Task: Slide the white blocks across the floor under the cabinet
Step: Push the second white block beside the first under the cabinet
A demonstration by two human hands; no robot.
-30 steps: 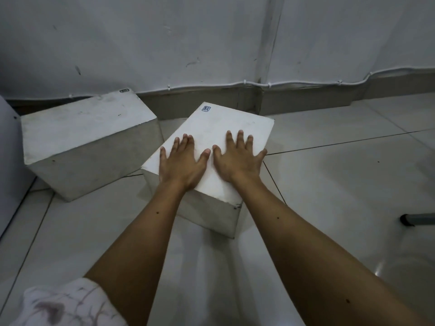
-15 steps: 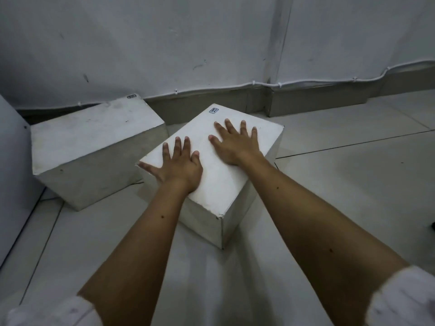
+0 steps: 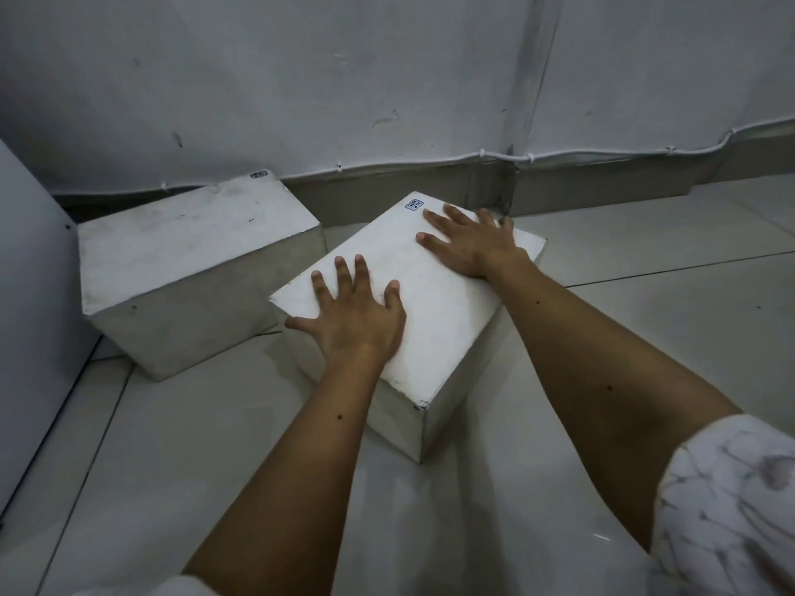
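Observation:
A white block (image 3: 439, 311) lies on the tiled floor in the middle, turned at an angle, with a small label at its far corner. Both my hands rest flat on its top face, fingers spread. My left hand (image 3: 357, 324) is on the near left part, its little finger over the left edge. My right hand (image 3: 473, 247) is on the far right part, near the label. A second, greyer white block (image 3: 189, 251) stands to the left, close to the first one's left corner. The white cabinet side (image 3: 30, 294) fills the left edge.
A white wall with a grey skirting and a thin clipped cable (image 3: 430, 163) runs behind the blocks. Pale floor tiles (image 3: 645, 337) stretch to the right and toward me. My patterned sleeve (image 3: 727, 509) shows at the lower right.
The near block has turned and moved toward the left block. My right hand has shifted to the far end of its top, my left hand to the near left edge.

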